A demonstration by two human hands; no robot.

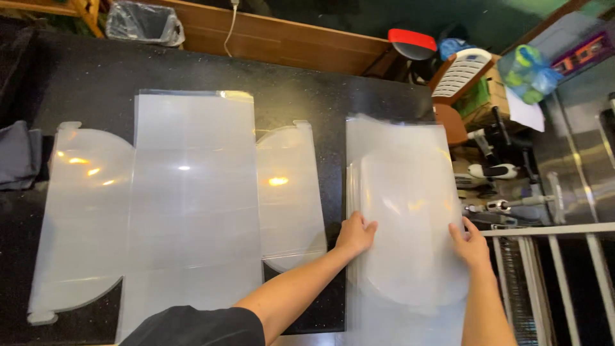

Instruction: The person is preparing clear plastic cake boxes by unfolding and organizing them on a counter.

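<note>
A folded clear plastic sheet [403, 192] lies on the right part of the black counter [83, 77]. My left hand [356, 234] rests flat on its left edge, fingers spread. At the sheet's right edge, by the counter's end, my right hand [471, 243] presses down or grips it; which one I cannot tell. A larger clear plastic sheet [186, 192], unfolded flat with rounded flaps on both sides, lies to the left, apart from both hands.
A dark cloth [18, 157] sits at the counter's left edge. A bin with a plastic liner [142, 22] stands behind the counter. To the right are tools, a red stool [412, 41], a bagged item [526, 72] and a white rack [551, 275].
</note>
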